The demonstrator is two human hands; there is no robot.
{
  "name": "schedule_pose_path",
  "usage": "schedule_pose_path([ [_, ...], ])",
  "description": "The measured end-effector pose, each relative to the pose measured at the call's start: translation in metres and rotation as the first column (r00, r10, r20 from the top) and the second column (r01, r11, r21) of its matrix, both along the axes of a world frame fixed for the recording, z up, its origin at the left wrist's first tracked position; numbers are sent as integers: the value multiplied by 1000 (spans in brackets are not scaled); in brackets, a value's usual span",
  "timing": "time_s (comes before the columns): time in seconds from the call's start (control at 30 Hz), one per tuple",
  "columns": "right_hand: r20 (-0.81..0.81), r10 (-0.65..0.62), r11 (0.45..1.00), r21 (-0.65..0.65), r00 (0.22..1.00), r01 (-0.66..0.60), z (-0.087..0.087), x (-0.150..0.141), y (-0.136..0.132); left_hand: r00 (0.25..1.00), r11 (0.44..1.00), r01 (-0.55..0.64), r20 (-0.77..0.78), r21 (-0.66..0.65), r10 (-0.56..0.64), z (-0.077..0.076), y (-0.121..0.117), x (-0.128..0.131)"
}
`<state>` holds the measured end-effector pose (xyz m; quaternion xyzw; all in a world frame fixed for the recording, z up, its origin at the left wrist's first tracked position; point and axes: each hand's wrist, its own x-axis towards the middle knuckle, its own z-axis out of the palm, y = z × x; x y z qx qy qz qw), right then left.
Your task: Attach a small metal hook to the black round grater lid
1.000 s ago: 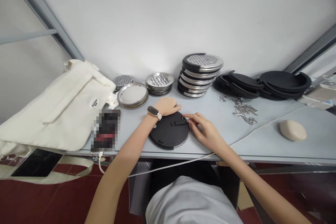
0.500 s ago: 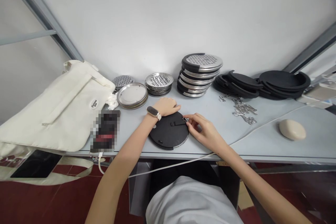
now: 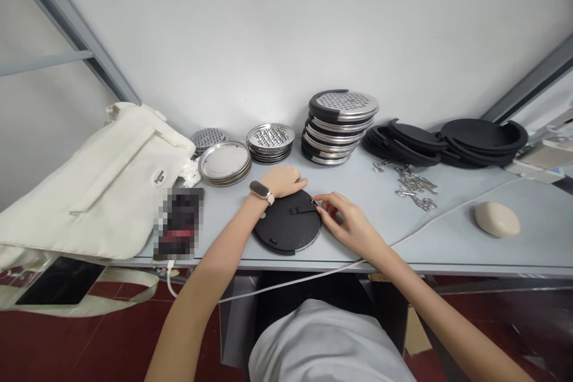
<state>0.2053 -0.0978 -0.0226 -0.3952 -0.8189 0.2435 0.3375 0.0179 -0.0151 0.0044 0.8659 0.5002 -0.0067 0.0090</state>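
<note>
A round black case (image 3: 286,230) lies flat on the table in front of me, with a thin bright metal rim showing at its lower right edge. My left hand (image 3: 284,181), with a watch band at the wrist, is bent over the case's far edge and holds it; its fingertips are partly hidden. At the right edge of the case my right hand (image 3: 344,219) is closed in a pinch. Between thumb and index finger is a small metal ring (image 3: 313,203), mostly covered by the fingers, beside a black tab on the case.
Behind stand stacks of perforated metal grater discs (image 3: 270,137), plain metal discs (image 3: 224,160), discs in black holders (image 3: 344,106), and black holders (image 3: 478,131). Loose metal clasps (image 3: 416,184), a beige rounded object (image 3: 496,219), a white cable (image 3: 290,282) and a cream bag (image 3: 111,191) lie around.
My hands and the black case stay almost in place. The small ring at my right fingertips shows slightly less than before, and the view has shifted a little.
</note>
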Motion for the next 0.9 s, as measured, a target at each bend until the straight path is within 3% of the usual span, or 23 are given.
schedule_pose_path([
  [0.9, -22, 13, 1000, -17, 1000, -13, -1, 1, 0, 999, 1000, 2, -36, 7, -2, 1, 0, 2],
])
